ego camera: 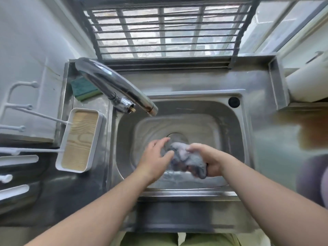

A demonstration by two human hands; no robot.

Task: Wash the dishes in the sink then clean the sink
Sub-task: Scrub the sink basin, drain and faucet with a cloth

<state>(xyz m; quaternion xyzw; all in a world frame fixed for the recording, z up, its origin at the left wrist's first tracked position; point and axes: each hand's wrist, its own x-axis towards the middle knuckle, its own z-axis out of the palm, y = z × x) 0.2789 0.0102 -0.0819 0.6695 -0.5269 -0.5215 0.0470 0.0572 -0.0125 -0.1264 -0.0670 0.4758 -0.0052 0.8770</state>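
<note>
A stainless steel sink (229, 125) fills the middle of the view, with its drain (175, 136) just beyond my hands. No dishes show in the basin. My right hand (208, 159) grips a crumpled grey cloth (186, 158) low over the basin's near side. My left hand (156, 157) hovers beside the cloth with fingers spread and straight, its fingertips at the cloth's left edge. A chrome faucet (113, 86) reaches over the basin from the back left. The image is blurred by motion around the hands.
A green and yellow sponge (83, 88) lies on the ledge behind the faucet. A white tray with a wooden bottom (79, 139) sits left of the sink, beside a white rack (19, 107). A barred window (165, 31) is behind. The steel counter (262, 82) extends right.
</note>
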